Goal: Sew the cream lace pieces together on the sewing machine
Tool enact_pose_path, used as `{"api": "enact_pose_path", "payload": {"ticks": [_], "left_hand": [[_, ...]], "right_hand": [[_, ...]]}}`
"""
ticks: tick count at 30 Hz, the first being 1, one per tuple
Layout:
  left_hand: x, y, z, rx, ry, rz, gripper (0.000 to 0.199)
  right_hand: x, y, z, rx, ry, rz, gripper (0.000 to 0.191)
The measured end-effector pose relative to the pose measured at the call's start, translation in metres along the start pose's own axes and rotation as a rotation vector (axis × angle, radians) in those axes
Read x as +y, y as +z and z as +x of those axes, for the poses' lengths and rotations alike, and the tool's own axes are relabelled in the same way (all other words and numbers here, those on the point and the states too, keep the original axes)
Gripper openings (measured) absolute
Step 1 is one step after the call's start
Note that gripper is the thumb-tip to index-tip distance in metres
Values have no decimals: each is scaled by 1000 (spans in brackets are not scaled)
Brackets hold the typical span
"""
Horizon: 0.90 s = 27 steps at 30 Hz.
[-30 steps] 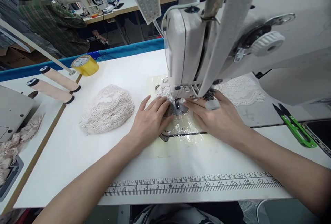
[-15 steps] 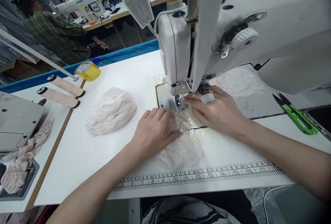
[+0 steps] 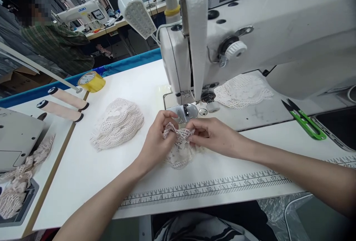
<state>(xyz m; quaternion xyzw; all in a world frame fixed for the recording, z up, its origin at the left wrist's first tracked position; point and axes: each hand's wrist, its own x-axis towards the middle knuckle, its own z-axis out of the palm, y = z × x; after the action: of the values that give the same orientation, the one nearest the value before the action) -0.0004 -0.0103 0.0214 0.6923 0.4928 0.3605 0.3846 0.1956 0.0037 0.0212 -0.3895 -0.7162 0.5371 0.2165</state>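
Observation:
A piece of cream lace [image 3: 179, 155] is bunched between my two hands, just in front of the sewing machine's [image 3: 178, 62] needle plate [image 3: 191, 111]. My left hand [image 3: 160, 135] is closed on the lace's left side, thumb over its gathered upper edge. With thumb and fingers, my right hand [image 3: 210, 135] pinches the right end of that edge. The lower part of the lace hangs down onto the white table [image 3: 111, 181]. One lace pile [image 3: 118, 124] lies left of my hands, and another lace piece [image 3: 241, 90] rests under the machine arm.
Green thread snips [image 3: 306, 120] lie at the right beside a dark phone [image 3: 336, 126]. Yellow tape [image 3: 91, 82] and two thread cones [image 3: 59, 111] are at the left. A printed ruler [image 3: 200, 189] runs along the front edge. A person in a plaid shirt [image 3: 55, 46] sits beyond.
My right hand has come back from beside the presser foot and now pinches the lace. The left hand has lifted the lace's edge and gathered it. The view has shifted slightly.

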Motion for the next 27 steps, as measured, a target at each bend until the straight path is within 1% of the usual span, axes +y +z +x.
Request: {"api": "enact_pose_path", "payload": {"ticks": [2,4,7,9,12,14,15,17,20,23,25,27], "left_hand": [[-2,2,-1,-37,-10,69,47],[-3,4,-1,-53,-12,101,47],[-2,3,-2,-6,-17,78,42],[2,1,-2,7,-33,47,37],[8,-1,-3,-61,-28,30,23],[9,-1,-4,-95,29,86,9],[7,0,-4,-87,69,130,13],[2,2,-4,-32,152,215,21],[-9,3,-3,54,310,286,27],[-15,2,-2,67,449,309,31],[-16,1,-2,61,477,311,32],[-16,1,-1,57,473,312,33]], "right_hand": [[2,3,1,65,-32,-85,15],[4,5,2,113,-70,-152,17],[6,6,3,190,-169,-175,11],[6,5,3,237,-195,-176,12],[6,3,3,266,-168,-172,13],[6,2,3,285,-158,-157,12],[6,2,3,299,-156,-145,11],[5,2,3,321,-151,-101,9],[2,3,1,310,-159,-4,5],[-1,3,0,300,-180,1,6],[-2,3,0,309,-186,-20,8],[-1,3,0,312,-190,-27,10]]}}
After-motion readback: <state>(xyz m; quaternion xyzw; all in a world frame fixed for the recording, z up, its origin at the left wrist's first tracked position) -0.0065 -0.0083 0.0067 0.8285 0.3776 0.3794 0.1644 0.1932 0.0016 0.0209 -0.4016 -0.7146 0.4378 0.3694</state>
